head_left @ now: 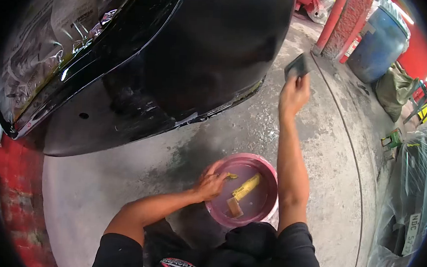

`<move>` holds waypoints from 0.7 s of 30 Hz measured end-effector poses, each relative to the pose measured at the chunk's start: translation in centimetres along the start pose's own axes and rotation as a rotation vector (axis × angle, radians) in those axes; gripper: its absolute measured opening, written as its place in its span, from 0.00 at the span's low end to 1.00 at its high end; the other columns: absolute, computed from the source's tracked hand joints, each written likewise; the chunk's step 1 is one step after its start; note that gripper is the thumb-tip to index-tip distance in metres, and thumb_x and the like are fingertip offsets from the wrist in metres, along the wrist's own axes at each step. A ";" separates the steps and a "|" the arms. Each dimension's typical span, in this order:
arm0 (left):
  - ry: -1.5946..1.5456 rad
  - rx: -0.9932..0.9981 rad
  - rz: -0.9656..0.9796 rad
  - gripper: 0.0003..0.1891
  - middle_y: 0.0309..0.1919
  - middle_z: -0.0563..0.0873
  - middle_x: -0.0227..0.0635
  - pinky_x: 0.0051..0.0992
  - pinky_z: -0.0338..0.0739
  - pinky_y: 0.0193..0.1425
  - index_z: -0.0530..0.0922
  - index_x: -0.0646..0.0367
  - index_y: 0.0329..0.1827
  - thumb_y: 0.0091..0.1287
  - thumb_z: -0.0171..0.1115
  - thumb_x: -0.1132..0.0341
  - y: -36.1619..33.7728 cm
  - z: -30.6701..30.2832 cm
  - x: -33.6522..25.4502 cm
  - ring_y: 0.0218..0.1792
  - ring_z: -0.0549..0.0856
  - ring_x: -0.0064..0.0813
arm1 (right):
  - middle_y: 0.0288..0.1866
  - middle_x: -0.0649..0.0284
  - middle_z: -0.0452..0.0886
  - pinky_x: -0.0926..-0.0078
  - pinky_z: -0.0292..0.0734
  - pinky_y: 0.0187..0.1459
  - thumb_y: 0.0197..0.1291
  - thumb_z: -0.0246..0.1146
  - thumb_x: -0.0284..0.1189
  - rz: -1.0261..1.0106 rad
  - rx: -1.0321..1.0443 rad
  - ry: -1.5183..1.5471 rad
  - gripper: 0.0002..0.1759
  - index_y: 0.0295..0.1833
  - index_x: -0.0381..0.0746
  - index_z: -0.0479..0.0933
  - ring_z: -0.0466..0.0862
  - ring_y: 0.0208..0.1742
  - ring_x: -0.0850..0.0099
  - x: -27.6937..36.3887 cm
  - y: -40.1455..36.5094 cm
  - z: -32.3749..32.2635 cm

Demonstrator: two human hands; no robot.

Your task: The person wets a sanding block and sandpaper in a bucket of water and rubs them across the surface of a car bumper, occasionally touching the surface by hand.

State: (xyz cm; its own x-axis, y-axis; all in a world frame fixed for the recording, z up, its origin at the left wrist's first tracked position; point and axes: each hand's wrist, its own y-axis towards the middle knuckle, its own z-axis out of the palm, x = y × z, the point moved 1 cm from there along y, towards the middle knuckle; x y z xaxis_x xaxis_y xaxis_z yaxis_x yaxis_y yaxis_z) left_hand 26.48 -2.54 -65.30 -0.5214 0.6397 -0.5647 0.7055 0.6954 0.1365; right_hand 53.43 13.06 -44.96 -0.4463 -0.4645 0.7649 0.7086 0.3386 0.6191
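My right hand (294, 97) is raised at arm's length over the floor, pinching a dark, roughly rectangular sheet of sandpaper (296, 66), slightly blurred. Below it stands a round pink basin (268, 172) of cloudy water. My left hand (211, 184) is closed over the basin's left rim, its fingertips reaching inside. Right at those fingertips is a small yellow piece (232, 176). A yellow strip with printing (247, 186) and a brownish block (235, 207) lie in the basin. Ahead is a glossy black car panel (198, 59), its lower edge beyond my left hand.
Plastic sheeting (39, 30) covers part of the car. A red post (347, 26), a blue drum (379, 43) and a stuffed sack (394, 91) stand at the back right. A plastic-wrapped car part with a plate (411, 233) is along the right. Wet patches mark the concrete floor (329, 155).
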 end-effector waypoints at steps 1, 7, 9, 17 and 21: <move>-0.034 0.021 -0.018 0.20 0.54 0.88 0.44 0.52 0.58 0.78 0.76 0.47 0.68 0.73 0.55 0.65 0.0 0.0 -0.1 0.77 0.63 0.51 | 0.43 0.61 0.86 0.75 0.78 0.50 0.68 0.63 0.22 0.012 0.009 0.004 0.15 0.59 0.35 0.80 0.85 0.46 0.70 -1.5 1.3 0.9; -0.028 -0.093 0.043 0.18 0.59 0.82 0.54 0.48 0.64 0.77 0.75 0.63 0.59 0.69 0.57 0.66 0.2 0.5 -0.2 0.77 0.64 0.54 | 0.56 0.49 0.85 0.65 0.76 0.61 0.65 0.60 0.22 0.177 0.070 -0.037 0.22 0.64 0.33 0.77 0.85 0.57 0.58 -0.6 -5.2 2.8; -0.030 -0.088 0.039 0.18 0.57 0.84 0.54 0.48 0.65 0.76 0.75 0.63 0.59 0.68 0.57 0.66 0.1 0.3 -0.3 0.76 0.65 0.55 | 0.57 0.48 0.84 0.64 0.77 0.61 0.62 0.61 0.19 0.019 0.066 -0.104 0.22 0.63 0.34 0.78 0.85 0.58 0.57 0.7 -10.7 2.2; -0.287 -0.126 -0.057 0.14 0.44 0.87 0.53 0.50 0.74 0.60 0.82 0.62 0.49 0.65 0.56 0.67 0.1 0.1 -0.2 0.54 0.82 0.56 | 0.51 0.60 0.79 0.57 0.72 0.56 0.39 0.68 0.18 -0.577 0.621 -0.046 0.33 0.57 0.47 0.85 0.77 0.55 0.58 6.1 -23.0 3.1; -0.090 -0.212 0.083 0.14 0.45 0.87 0.53 0.51 0.73 0.59 0.83 0.59 0.49 0.64 0.56 0.68 -0.3 1.6 0.6 0.51 0.84 0.54 | 0.49 0.63 0.79 0.59 0.68 0.54 0.37 0.70 0.24 -0.699 0.771 -0.103 0.30 0.54 0.49 0.87 0.76 0.52 0.61 6.3 -22.5 1.7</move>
State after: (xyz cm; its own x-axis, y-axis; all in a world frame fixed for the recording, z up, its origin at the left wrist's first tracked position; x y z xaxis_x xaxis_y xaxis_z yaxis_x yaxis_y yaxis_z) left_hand 26.72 -2.88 -67.02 -0.4143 0.6724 -0.6133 0.6225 0.7010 0.3480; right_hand 33.82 3.90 -53.77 -0.6922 -0.6984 0.1818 -0.2498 0.4682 0.8475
